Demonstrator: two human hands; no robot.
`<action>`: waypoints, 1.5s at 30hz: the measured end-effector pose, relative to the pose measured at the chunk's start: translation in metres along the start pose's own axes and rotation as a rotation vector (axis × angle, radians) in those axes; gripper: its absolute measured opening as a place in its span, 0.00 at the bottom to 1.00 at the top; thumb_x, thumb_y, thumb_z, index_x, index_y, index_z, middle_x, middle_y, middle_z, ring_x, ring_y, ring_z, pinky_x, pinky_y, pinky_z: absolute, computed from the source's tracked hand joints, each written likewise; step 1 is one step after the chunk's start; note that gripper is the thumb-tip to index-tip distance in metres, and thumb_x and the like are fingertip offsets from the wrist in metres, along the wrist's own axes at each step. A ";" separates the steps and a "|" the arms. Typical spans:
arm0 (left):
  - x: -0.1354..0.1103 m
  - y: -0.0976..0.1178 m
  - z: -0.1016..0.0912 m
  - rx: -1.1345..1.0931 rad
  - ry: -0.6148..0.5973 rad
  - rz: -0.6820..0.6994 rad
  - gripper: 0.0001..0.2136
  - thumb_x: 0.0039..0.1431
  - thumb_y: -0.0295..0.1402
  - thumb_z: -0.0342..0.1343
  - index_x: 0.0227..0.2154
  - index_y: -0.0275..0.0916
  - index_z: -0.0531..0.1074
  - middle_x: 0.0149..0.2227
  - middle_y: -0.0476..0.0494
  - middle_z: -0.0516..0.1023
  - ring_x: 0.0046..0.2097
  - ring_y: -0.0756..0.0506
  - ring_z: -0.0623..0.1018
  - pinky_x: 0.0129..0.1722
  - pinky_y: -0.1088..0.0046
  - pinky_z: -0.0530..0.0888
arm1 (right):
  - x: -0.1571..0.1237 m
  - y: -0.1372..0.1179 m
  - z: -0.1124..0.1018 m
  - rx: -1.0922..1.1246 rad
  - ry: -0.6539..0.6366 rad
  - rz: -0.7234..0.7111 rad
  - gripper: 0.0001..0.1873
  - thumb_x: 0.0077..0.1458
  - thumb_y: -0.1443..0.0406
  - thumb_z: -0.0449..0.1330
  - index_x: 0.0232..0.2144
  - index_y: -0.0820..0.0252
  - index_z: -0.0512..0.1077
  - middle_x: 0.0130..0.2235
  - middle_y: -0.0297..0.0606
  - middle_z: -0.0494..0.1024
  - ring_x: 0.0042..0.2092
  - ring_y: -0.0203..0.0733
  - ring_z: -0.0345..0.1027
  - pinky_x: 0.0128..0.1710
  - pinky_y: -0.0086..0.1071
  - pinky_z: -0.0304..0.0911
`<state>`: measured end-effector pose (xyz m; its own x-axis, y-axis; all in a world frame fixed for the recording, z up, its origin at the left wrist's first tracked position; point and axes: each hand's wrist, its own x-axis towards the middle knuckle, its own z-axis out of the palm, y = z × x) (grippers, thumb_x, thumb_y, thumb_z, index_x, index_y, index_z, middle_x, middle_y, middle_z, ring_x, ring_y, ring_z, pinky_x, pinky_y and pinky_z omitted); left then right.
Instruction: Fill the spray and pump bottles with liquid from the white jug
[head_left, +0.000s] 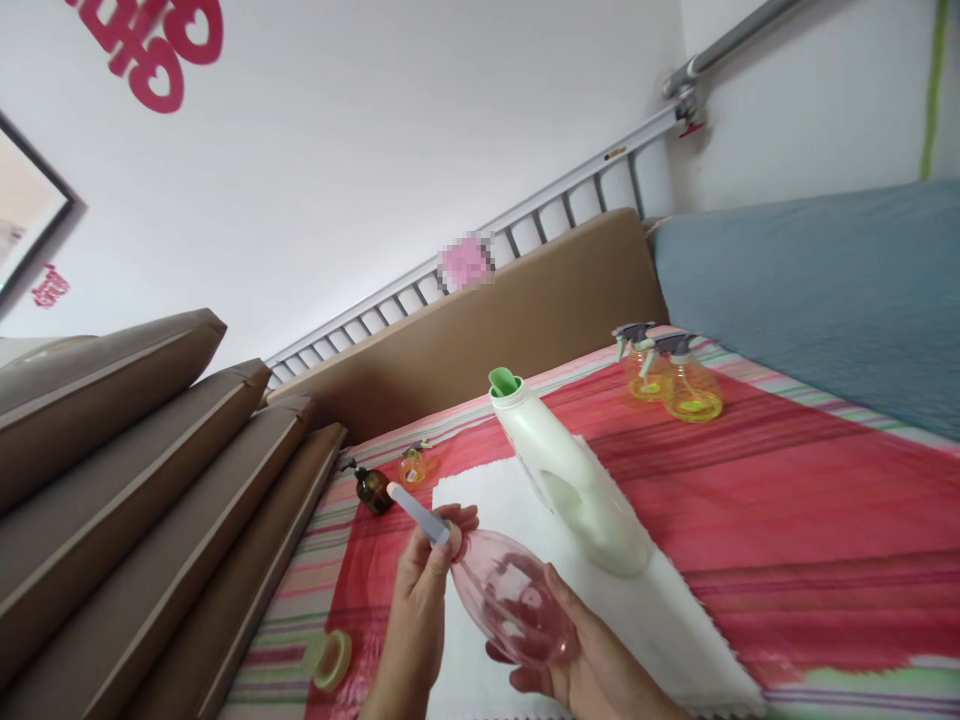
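Observation:
My right hand cradles a clear pink bottle from below, its neck pointing up-left. My left hand pinches a grey spray-head piece at the bottle's neck. Just beyond the hands a white detergent jug with an open green spout stands on a white cloth. The cloth lies on a red striped sheet.
Two yellow spray bottles stand at the far right on the sheet. A dark pump bottle and a small orange bottle sit at the left. A green cap lies near the left edge. Brown cushions are stacked left; a blue mattress lies right.

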<state>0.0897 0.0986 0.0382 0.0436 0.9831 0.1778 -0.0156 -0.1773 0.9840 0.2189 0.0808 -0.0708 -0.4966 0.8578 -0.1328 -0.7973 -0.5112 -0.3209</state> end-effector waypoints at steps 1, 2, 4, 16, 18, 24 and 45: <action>0.000 -0.001 0.000 -0.003 -0.007 0.000 0.15 0.52 0.42 0.59 0.39 0.37 0.74 0.47 0.35 0.75 0.51 0.35 0.72 0.53 0.57 0.63 | 0.000 -0.001 0.001 -0.007 -0.003 0.020 0.30 0.54 0.48 0.52 0.54 0.56 0.57 0.39 0.41 0.79 0.33 0.48 0.75 0.26 0.32 0.66; 0.000 -0.002 0.000 -0.008 -0.015 -0.005 0.16 0.52 0.43 0.59 0.38 0.37 0.74 0.47 0.35 0.76 0.51 0.35 0.72 0.53 0.57 0.63 | 0.000 -0.002 0.001 -0.020 -0.008 0.045 0.31 0.54 0.46 0.51 0.55 0.55 0.56 0.36 0.40 0.79 0.31 0.48 0.75 0.23 0.31 0.65; 0.000 -0.006 0.000 -0.016 -0.034 -0.038 0.16 0.51 0.43 0.59 0.38 0.36 0.73 0.45 0.34 0.77 0.50 0.35 0.72 0.52 0.57 0.63 | -0.001 -0.003 0.001 -0.053 -0.035 0.114 0.34 0.53 0.43 0.48 0.55 0.55 0.54 0.32 0.40 0.78 0.27 0.47 0.75 0.20 0.29 0.64; -0.004 0.003 0.000 -0.126 -0.017 0.029 0.14 0.50 0.43 0.60 0.35 0.37 0.73 0.35 0.41 0.79 0.45 0.39 0.75 0.50 0.60 0.64 | -0.011 0.002 -0.002 -0.083 -0.284 0.079 0.25 0.46 0.58 0.63 0.46 0.60 0.67 0.39 0.44 0.78 0.39 0.49 0.75 0.30 0.28 0.67; -0.005 0.004 -0.003 -0.146 -0.007 0.044 0.14 0.50 0.43 0.60 0.34 0.37 0.73 0.34 0.41 0.79 0.44 0.39 0.75 0.49 0.61 0.66 | -0.010 0.005 -0.006 -0.103 -0.322 0.081 0.23 0.43 0.62 0.65 0.44 0.60 0.70 0.40 0.43 0.78 0.39 0.49 0.75 0.29 0.26 0.67; -0.012 0.000 -0.009 -0.231 -0.005 0.085 0.14 0.53 0.44 0.57 0.34 0.37 0.73 0.33 0.41 0.79 0.41 0.40 0.77 0.47 0.61 0.68 | -0.004 0.013 -0.012 -0.017 -0.376 0.247 0.40 0.53 0.42 0.47 0.57 0.65 0.58 0.32 0.52 0.80 0.27 0.41 0.76 0.21 0.21 0.63; -0.015 -0.006 0.000 -0.153 0.142 0.111 0.13 0.54 0.41 0.57 0.36 0.38 0.71 0.36 0.41 0.78 0.42 0.42 0.76 0.46 0.65 0.68 | -0.005 0.011 0.004 -0.074 -0.206 -0.011 0.32 0.56 0.45 0.46 0.42 0.67 0.71 0.38 0.50 0.78 0.33 0.42 0.74 0.25 0.28 0.68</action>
<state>0.0887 0.0846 0.0294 -0.1079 0.9565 0.2709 -0.1642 -0.2859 0.9441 0.2119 0.0705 -0.0702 -0.5534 0.8305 0.0635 -0.7798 -0.4898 -0.3899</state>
